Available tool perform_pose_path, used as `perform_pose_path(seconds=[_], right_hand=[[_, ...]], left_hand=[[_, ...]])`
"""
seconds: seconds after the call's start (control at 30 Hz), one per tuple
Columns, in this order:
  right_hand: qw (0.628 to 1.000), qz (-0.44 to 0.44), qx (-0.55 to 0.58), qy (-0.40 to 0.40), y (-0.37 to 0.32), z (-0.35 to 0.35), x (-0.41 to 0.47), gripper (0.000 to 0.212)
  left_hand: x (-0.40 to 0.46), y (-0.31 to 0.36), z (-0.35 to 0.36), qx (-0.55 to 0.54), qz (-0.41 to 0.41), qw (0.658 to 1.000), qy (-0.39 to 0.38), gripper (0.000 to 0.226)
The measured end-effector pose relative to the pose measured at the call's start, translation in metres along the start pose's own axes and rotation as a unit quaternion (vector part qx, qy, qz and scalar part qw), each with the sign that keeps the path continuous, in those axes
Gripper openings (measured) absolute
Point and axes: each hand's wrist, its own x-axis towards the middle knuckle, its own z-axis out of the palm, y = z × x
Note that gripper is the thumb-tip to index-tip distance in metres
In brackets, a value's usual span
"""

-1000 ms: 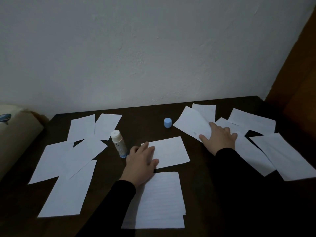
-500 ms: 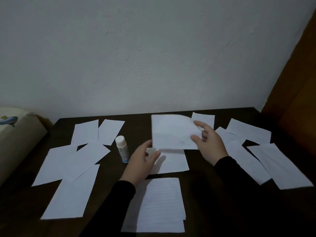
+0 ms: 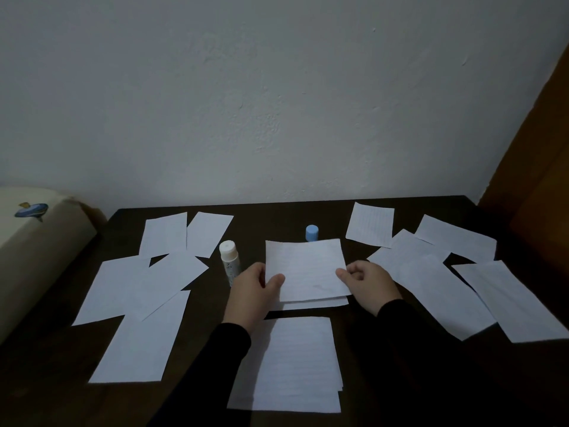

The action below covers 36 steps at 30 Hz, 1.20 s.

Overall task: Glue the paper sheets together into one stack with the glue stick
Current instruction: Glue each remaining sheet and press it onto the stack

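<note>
Fingers of left hand (image 3: 251, 292) and right hand (image 3: 368, 285) pinch lined sheet (image 3: 304, 268); glue stick (image 3: 229, 261) label unreadable.

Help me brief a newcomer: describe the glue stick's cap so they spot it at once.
On the dark table, look just beyond the sheet held between both hands. The cap stands there alone, apart from the glue stick. It is the only blue thing among white papers.
</note>
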Motion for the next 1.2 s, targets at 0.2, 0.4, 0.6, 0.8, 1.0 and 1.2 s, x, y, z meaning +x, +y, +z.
perform_pose_path(seconds=[0.2, 0.4, 0.6, 0.8, 1.0, 1.2], right_hand=[[0.996, 0.017, -0.089, -0.008, 0.000, 0.002, 0.003, 0.019], [0.993, 0.016, -0.116, 0.007, 0.006, 0.006, 0.008, 0.023], [0.990, 0.007, -0.144, 0.000, 0.007, 0.009, 0.011, 0.022], [0.969, -0.021, -0.242, 0.037, 0.004, 0.009, 0.009, 0.038], [0.931, -0.247, -0.269, 0.002, -0.014, 0.017, 0.005, 0.044], [0.891, -0.241, -0.348, -0.161, -0.005, 0.039, 0.008, 0.055]], left_hand=[[0.005, -0.011, 0.009, 0.045, -0.008, 0.999, -0.001, 0.020], [0.008, -0.013, 0.013, 0.044, -0.011, 0.999, 0.019, 0.023], [0.008, -0.012, 0.013, 0.047, -0.012, 0.998, 0.027, 0.025], [0.004, -0.008, 0.018, 0.133, 0.002, 0.989, 0.061, 0.040], [0.010, 0.000, 0.029, 0.284, 0.215, 0.934, 0.025, 0.047], [0.023, -0.011, 0.044, 0.401, 0.174, 0.886, -0.158, 0.055]])
